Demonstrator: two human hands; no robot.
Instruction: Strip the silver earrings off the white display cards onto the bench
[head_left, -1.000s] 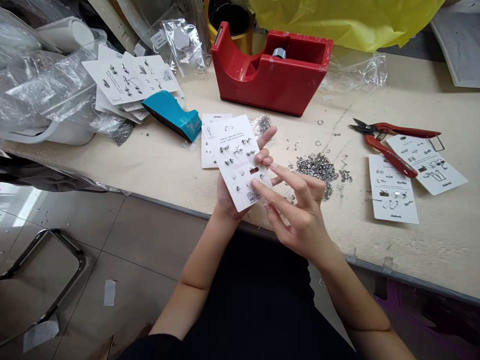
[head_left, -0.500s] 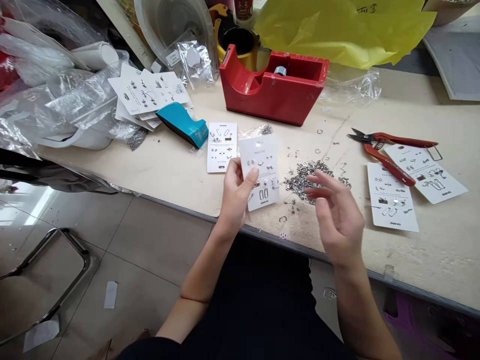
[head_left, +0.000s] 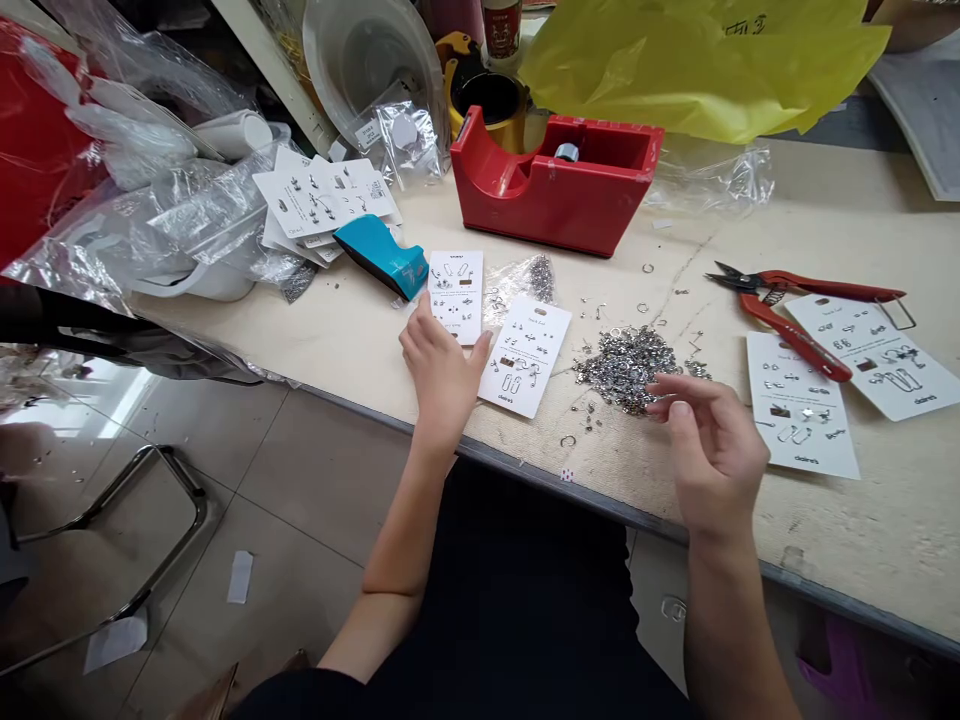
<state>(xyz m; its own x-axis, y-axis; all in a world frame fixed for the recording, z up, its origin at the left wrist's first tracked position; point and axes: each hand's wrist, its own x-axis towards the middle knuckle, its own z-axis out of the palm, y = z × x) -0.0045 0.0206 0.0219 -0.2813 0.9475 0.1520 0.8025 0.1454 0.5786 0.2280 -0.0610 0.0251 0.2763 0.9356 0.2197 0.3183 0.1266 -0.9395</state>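
My left hand (head_left: 441, 375) reaches over the lower part of a white earring card (head_left: 456, 275), thumb and fingers apart around it. Whether the fingertips touch the card is hard to tell. Just to the right lies another earring card (head_left: 527, 350), flat on the table with small metal earrings attached. My right hand (head_left: 716, 450) hovers at the right edge of a pile of small silver earrings (head_left: 626, 365). Its fingers are loosely curled, with a gap to the thumb and nothing visible between them.
Red-handled cutters (head_left: 795, 300) rest across two earring cards on the right. A red tape dispenser (head_left: 555, 190) stands behind the pile. Left of the cards are a teal tape dispenser (head_left: 379, 255), stacked cards (head_left: 322, 195) and plastic bags (head_left: 202, 215). A yellow sheet (head_left: 697, 65) covers the back.
My left hand has let go of the card it held, which now lies on the table, and moved left to the other card. My right hand has shifted slightly right and down.
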